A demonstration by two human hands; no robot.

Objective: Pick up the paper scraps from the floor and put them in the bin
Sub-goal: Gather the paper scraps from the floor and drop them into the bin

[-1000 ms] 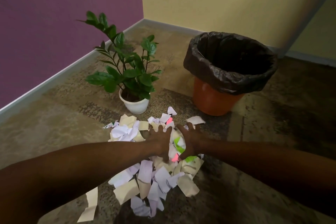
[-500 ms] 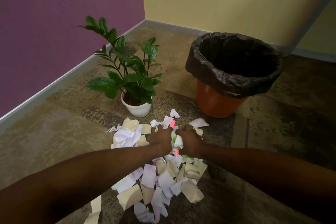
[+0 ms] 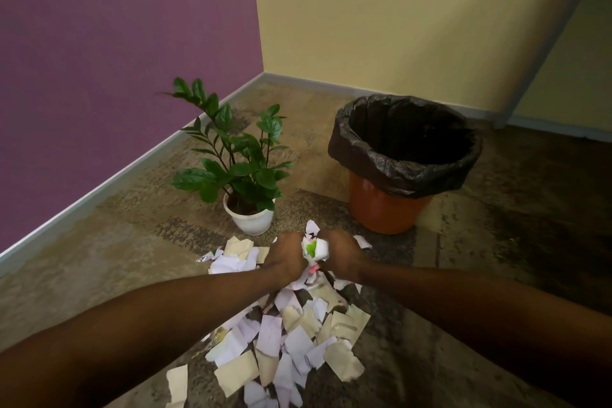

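Observation:
A heap of torn white, beige, green and pink paper scraps [image 3: 291,341] lies on the floor in front of me. My left hand [image 3: 287,255] and my right hand [image 3: 341,257] are pressed together around a bunch of scraps [image 3: 313,247], fingers curled on it, lifted a little above the heap. The bin [image 3: 390,209] is an orange bucket lined with a black bag; it stands open just beyond and to the right of my hands.
A green plant in a white pot [image 3: 250,219] stands left of the bin, close to the far edge of the scraps. A purple wall [image 3: 116,60] runs along the left and a yellow wall [image 3: 397,16] behind the bin.
Both hands closed in on the middle of the heap, gathered a bunch of scraps between them and lifted it off the floor toward the bin.

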